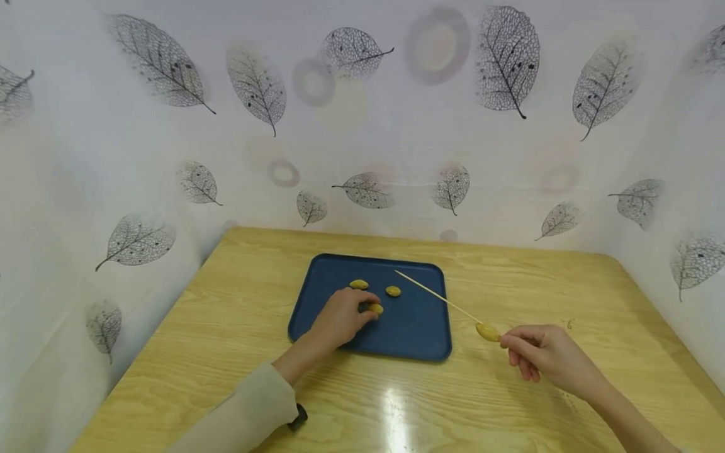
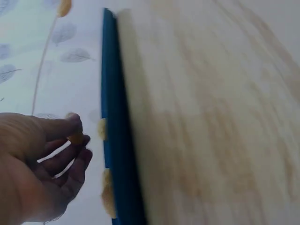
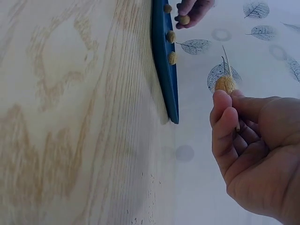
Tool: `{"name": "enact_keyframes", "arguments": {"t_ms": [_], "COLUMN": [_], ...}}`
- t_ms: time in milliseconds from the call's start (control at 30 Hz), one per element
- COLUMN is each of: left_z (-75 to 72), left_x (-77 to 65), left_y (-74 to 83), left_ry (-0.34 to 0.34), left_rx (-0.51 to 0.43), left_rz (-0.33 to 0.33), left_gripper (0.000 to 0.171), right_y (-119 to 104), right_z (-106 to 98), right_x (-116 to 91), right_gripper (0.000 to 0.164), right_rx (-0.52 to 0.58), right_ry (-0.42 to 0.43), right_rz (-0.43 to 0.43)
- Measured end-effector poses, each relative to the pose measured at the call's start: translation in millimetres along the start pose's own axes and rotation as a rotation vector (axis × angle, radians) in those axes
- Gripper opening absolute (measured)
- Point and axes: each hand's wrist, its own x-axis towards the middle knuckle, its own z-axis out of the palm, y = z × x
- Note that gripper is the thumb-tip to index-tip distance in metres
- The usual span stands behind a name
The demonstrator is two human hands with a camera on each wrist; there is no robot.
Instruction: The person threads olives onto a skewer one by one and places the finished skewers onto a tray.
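Above the blue tray (image 1: 408, 336), my left hand (image 1: 342, 316) pinches a yellow-brown oval fruit (image 1: 376, 309) between thumb and fingers. My right hand (image 1: 552, 355), right of the tray, grips a thin wooden skewer (image 1: 433, 294) near its lower end. One wrinkled oval fruit (image 3: 225, 84) is threaded on that skewer, right at the fingertips. The skewer's pointed end slants up and left, overlapping the tray in the head view. Two more such fruits, one at the left (image 1: 359, 284) and one at the right (image 1: 393, 291), lie beyond my left hand; the right wrist view shows a third fruit (image 3: 167, 8).
The tray stands on a light wood-grain table (image 1: 243, 283). Behind and at both sides hangs a white curtain (image 1: 396, 138) printed with grey leaves. A dark object (image 1: 297, 417) shows beside the left sleeve (image 1: 249, 409).
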Motion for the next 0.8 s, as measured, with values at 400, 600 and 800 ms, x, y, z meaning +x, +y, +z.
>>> {"name": "enact_keyframes", "arguments": {"t_ms": [400, 600, 800], "left_z": [-30.6, -35.7, -40.6], "left_x": [-24.5, -32.1, -33.8], "left_y": [-0.2, -3.9, -7.6], "left_ry": [0.099, 0.117, 0.083], "left_rx": [-0.504, -0.639, -0.779], "left_rz": [0.053, 0.04, 0.039], "left_gripper": [0.027, 0.031, 0.034], "right_y": [-3, -5, -5], "right_z": [2, 2, 3], "right_x": [-1, -2, -3], "right_gripper": [0.023, 0.023, 0.021], "right_rx": [-0.018, 0.008, 0.057], "right_ry": [-0.001, -0.016, -0.056], "right_rz": [-0.082, -0.1, -0.111]}}
